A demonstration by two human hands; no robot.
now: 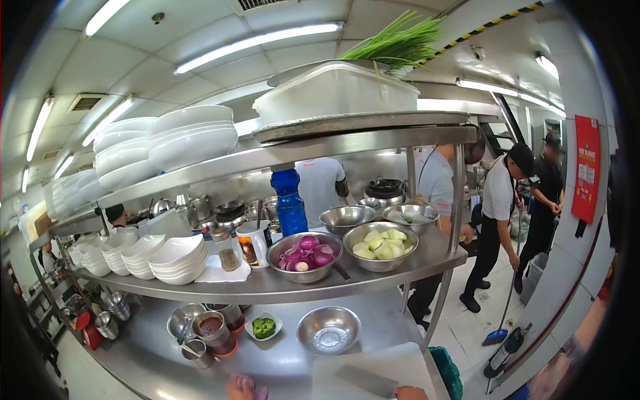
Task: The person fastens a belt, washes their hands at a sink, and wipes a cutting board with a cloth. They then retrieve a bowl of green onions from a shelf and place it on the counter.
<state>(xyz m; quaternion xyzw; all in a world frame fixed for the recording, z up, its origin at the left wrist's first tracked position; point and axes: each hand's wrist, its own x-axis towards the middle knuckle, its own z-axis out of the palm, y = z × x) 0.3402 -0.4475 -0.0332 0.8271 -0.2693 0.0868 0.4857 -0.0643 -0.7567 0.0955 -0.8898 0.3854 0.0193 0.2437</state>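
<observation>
At the bottom edge, my left hand [239,388] is closed around a purple piece of red onion [261,393], left of the white cutting board [373,361]. My right hand [411,393] grips a wide-bladed kitchen knife [367,381], its blade lying over the board and pointing left. Both hands are partly cut off by the frame. Just beyond the board stands a metal bowl [328,330] with nothing visible in it. A small white dish [263,327] of green pieces is further left.
Above, a steel shelf [293,288] holds a bowl of red onions [306,260], a bowl of pale green chunks [383,246], a blue bottle [288,201] and stacked white bowls [179,259]. A sauce pot [212,328] stands at left. Several people work beyond; one holds a broom [495,337].
</observation>
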